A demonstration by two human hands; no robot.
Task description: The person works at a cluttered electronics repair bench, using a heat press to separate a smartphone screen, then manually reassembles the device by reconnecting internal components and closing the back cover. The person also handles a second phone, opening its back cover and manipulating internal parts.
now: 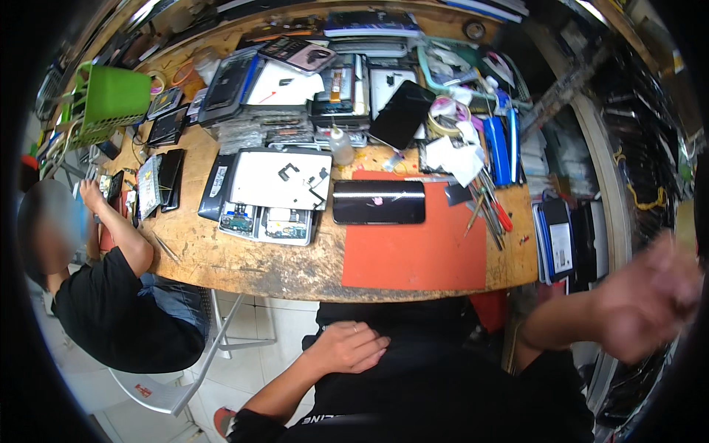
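Note:
My left hand [348,347] lies against my black shirt, a ring on one finger, its fingers loosely stretched out with nothing seen in them. Off to the right, beside the shelving, my right hand [650,303] is raised and smeared by motion, so its fingers and anything in them cannot be made out. A black smartphone [379,203] with a lit mark on its dark screen lies sideways on an orange-red mat [413,255]; neither hand touches it. Left of the phone, a white sheet with small black parts [277,177] rests on an opened device with circuit boards [269,224].
Screwdrivers and tweezers [487,210] lie at the mat's right edge. Behind stand a dropper bottle [341,146], a dark tablet [402,114] and stacked devices. A co-worker [125,310] sits at the left near a green basket [111,96]. Shelves [642,162] line the right.

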